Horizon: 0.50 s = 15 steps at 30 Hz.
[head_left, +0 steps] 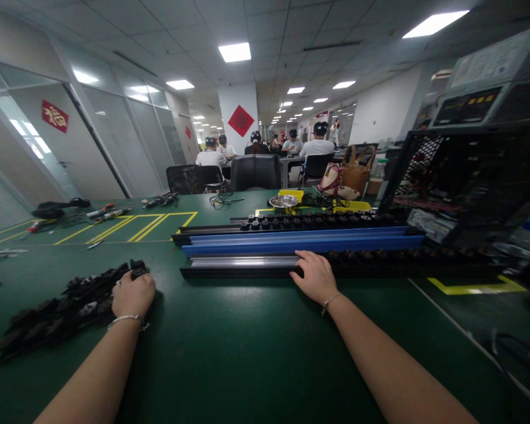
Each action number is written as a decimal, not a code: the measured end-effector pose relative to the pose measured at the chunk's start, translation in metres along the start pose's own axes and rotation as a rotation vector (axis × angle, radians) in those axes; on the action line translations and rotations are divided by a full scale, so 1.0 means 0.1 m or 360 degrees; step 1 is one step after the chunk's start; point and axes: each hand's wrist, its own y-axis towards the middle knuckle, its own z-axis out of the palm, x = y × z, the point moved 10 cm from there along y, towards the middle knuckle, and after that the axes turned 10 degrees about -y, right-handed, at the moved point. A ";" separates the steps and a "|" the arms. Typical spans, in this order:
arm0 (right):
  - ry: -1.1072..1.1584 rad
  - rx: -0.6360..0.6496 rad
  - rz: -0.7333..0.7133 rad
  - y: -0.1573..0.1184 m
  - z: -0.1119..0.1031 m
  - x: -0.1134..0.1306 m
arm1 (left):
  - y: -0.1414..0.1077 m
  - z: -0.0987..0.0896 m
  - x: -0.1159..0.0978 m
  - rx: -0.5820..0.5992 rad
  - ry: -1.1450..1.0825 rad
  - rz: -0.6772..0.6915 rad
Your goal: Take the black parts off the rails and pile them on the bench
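My left hand (133,293) has its fingers curled over the right end of a pile of black parts (77,306) on the green table; what its fingertips hold is too small to name. My right hand (313,275) grips the near black rail (238,272), thumb on the front edge and fingers over the top. To the right of this hand, a row of dark parts (380,259) fills the rail, while its left part shows a bare silvery channel. A blue rail (291,240) lies just behind it, with another row of black parts (309,221) farther back.
An open computer case (477,182) stands at the right. Beyond the rails are a metal bowl (284,202) and yellow trays. Tools and cables (108,213) lie at the back left of the green table (229,347). People sit at tables in the background.
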 end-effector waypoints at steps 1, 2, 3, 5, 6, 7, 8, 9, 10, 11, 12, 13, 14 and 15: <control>-0.0001 -0.0001 -0.0002 0.00 0.00 0.00 | 0.02 -0.03 0.06 -0.0018 0.0007 -0.0041; -0.0003 0.0000 -0.0004 0.00 -0.01 0.00 | 0.03 -0.06 0.12 -0.0035 0.0011 -0.0079; -0.0004 0.0002 -0.0005 0.00 -0.01 0.01 | 0.04 -0.08 0.16 -0.0047 0.0015 -0.0101; -0.0006 0.0007 -0.0001 -0.01 -0.01 0.01 | 0.05 -0.07 0.18 -0.0048 0.0047 -0.0098; -0.0006 0.0008 0.0003 -0.01 -0.01 0.00 | 0.05 -0.07 0.17 -0.0065 0.0065 -0.0096; -0.0006 0.0008 0.0007 -0.01 -0.01 0.00 | 0.04 -0.07 0.15 -0.0089 0.0080 -0.0093; -0.0005 0.0007 0.0009 -0.01 -0.02 0.00 | 0.03 -0.07 0.12 -0.0131 0.0082 -0.0094; -0.0006 0.0007 0.0009 -0.01 -0.02 0.00 | 0.01 -0.08 0.07 -0.0184 0.0068 -0.0097; -0.0007 0.0008 0.0007 -0.01 -0.02 0.01 | -0.01 -0.07 -0.02 -0.0213 0.0037 -0.0068; -0.0009 0.0009 0.0006 0.00 -0.02 0.01 | -0.04 -0.06 -0.16 -0.0245 -0.0012 0.0016; -0.0013 0.0012 0.0007 0.00 -0.02 0.01 | -0.08 -0.04 -0.35 -0.0268 -0.0064 0.0143; -0.0016 0.0017 0.0009 0.00 -0.02 0.01 | -0.14 -0.02 -0.59 -0.0271 -0.0105 0.0306; -0.0018 0.0022 0.0012 0.00 -0.02 0.01 | -0.23 0.01 -0.87 -0.0270 -0.0141 0.0494; -0.0019 0.0026 0.0015 0.00 -0.02 0.01 | -0.35 0.04 -1.14 -0.0266 -0.0191 0.0653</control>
